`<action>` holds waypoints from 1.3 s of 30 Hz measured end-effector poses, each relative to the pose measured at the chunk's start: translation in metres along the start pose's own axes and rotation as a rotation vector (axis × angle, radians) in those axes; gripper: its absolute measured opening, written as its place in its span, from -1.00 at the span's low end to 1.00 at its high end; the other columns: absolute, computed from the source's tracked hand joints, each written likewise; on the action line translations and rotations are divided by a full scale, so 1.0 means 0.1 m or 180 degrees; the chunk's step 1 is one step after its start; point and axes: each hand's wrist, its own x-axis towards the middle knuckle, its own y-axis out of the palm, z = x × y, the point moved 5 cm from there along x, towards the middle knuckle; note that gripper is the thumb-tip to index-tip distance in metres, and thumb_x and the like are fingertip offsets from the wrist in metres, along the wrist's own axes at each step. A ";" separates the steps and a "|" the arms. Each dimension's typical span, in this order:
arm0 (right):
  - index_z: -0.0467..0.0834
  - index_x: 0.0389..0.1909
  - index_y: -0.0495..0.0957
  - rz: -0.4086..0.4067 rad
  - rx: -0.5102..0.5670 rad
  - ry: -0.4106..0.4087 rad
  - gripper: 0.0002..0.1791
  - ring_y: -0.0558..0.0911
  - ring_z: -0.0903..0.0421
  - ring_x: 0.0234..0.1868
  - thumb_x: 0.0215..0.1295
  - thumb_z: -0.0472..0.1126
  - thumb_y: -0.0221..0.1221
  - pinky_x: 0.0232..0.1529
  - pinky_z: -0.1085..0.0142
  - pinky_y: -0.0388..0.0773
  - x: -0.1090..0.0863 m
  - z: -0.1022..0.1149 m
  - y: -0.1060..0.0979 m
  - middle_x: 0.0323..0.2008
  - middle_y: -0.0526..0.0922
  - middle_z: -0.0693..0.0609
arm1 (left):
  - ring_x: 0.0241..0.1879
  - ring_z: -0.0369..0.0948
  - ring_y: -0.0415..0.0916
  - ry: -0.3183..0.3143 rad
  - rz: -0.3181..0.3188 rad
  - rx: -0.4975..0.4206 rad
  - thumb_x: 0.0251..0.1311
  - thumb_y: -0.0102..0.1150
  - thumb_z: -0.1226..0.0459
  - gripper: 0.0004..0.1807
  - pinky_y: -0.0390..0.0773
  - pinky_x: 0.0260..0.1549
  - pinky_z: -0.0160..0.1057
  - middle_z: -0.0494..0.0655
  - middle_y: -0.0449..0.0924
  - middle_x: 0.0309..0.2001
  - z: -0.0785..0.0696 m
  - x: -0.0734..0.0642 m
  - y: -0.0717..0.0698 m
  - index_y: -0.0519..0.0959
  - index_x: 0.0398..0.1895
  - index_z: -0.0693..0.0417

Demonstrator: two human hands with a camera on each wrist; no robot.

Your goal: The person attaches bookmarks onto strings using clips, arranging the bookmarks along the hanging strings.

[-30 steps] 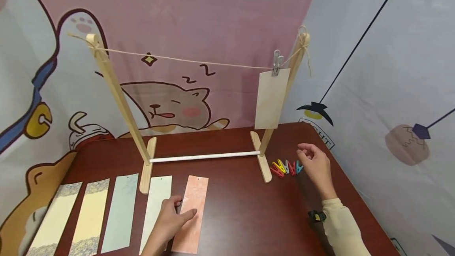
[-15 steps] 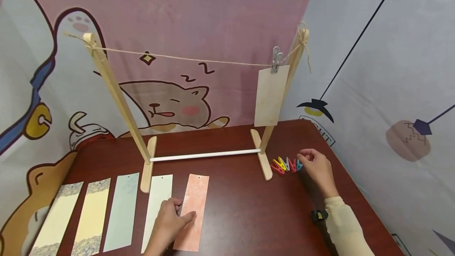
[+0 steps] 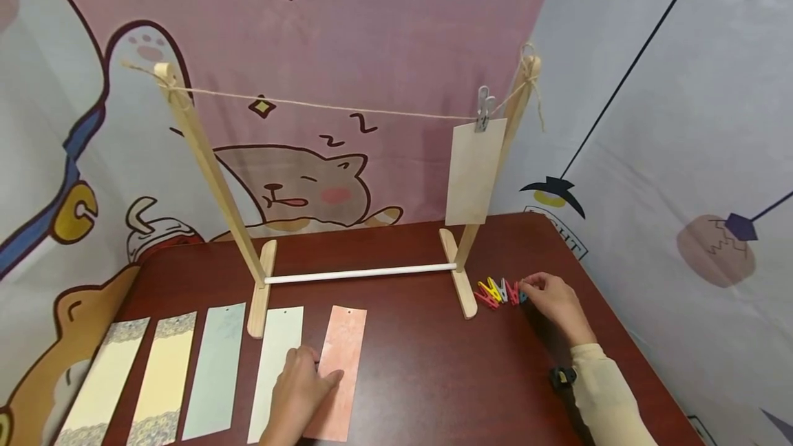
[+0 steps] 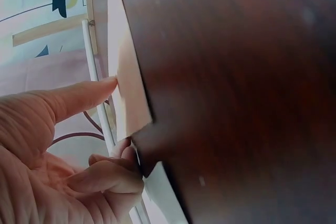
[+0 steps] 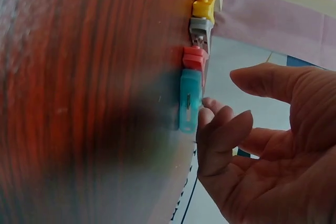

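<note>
My left hand (image 3: 299,385) lies at a pink bookmark (image 3: 345,349) on the table. Its thumb touches the card's face, while the other fingers bend at the left edge, beside a pale bookmark (image 3: 275,349). In the left wrist view, thumb and fingers are spread apart along the pink card. My right hand (image 3: 554,303) is at the right end of a row of small clothespins, closest to a blue clothespin (image 5: 189,100). The right wrist view shows the fingertips next to that clothespin and the thumb (image 5: 262,80) clear of it. Left of it lies a red clothespin (image 5: 195,57).
A wooden stand (image 3: 213,177) with a white crossbar (image 3: 359,274) holds a string (image 3: 334,108). A grey clip (image 3: 482,112) hangs a cream card (image 3: 476,174) near the right post. A blue-grey bookmark (image 3: 215,370) and two lace-patterned ones lie left.
My right hand has come down and closer to the blue clothespin, now partly covering it in the head view. The left hand has stayed at the pink bookmark.
</note>
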 end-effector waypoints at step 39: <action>-0.46 0.21 0.52 -0.0562 0.0100 0.0083 -0.36 0.62 -0.20 -0.15 0.50 0.05 0.37 -0.11 -0.09 0.66 0.06 -0.11 -0.11 -0.14 0.68 -0.32 | -0.48 -0.21 0.49 -0.0268 -0.0213 -0.1829 0.25 0.56 0.40 -0.83 0.43 -0.47 -0.32 -0.08 0.68 -0.46 0.00 0.12 -0.24 0.71 -0.22 0.27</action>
